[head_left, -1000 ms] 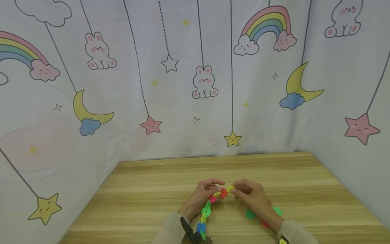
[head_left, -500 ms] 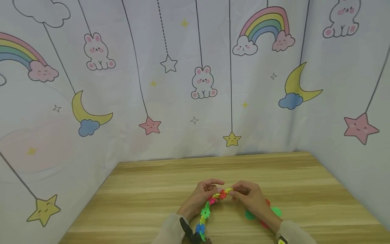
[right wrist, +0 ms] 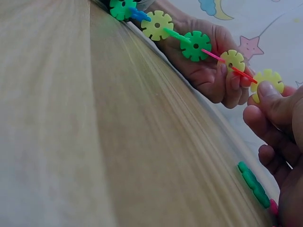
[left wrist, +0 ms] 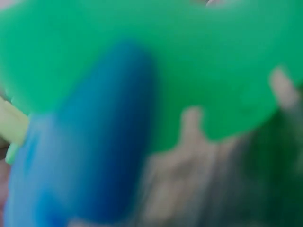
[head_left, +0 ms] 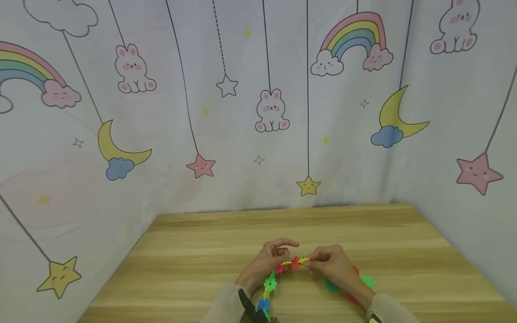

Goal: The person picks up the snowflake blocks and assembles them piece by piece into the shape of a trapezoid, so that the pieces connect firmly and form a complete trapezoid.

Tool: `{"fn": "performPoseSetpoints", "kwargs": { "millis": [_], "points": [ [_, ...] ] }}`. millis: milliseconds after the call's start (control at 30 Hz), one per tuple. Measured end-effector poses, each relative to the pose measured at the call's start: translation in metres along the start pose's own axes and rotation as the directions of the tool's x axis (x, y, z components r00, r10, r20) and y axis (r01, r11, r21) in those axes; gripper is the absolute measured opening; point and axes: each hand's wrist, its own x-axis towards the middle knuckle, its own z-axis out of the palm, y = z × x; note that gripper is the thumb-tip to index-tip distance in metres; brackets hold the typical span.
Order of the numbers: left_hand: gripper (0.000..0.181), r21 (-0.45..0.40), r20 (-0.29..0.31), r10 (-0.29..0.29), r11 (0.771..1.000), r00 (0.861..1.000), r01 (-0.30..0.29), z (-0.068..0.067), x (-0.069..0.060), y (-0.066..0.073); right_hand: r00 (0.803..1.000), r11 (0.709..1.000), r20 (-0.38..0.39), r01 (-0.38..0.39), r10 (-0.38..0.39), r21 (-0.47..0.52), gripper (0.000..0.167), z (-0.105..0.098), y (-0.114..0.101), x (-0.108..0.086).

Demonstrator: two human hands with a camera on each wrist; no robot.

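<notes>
A chain of notched plastic discs, in green, blue, yellow, pink and red, hangs from my left hand towards the table's near edge. That hand pinches the chain near its far end, around a yellow disc and a red disc. Between thumb and finger, my right hand pinches the end yellow disc, which meets the red disc edge-on in the right wrist view. Very close and blurred, a green disc and a blue disc fill the left wrist view.
Loose discs lie on the wooden table beside and under my right forearm: a dark green disc, a lighter green disc and reddish ones. A black strap is at my left wrist. Behind the table hangs a printed curtain.
The yellow disc in my right hand has moved left, from a small gap to contact with the red disc. Both hands' pinching fingers now sit slightly lower in the head view.
</notes>
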Motion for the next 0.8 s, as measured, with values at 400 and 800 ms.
{"fn": "performPoseSetpoints", "kwargs": {
  "millis": [400, 800],
  "points": [
    [0.040, 0.002, 0.011, 0.020, 1.000, 1.000, -0.020, 0.0050, -0.0024, 0.0000, 0.996, 0.998, -0.091, 0.010, -0.016, -0.064, 0.008, 0.0047, 0.0029, -0.0018],
    [0.044, 0.052, 0.080, -0.049, 0.998, 0.996, 0.045, 0.0034, -0.0068, 0.0034, 0.979, 0.965, -0.132, 0.124, -0.157, -0.232, 0.011, 0.0069, 0.0022, -0.0015]
  ]
}}
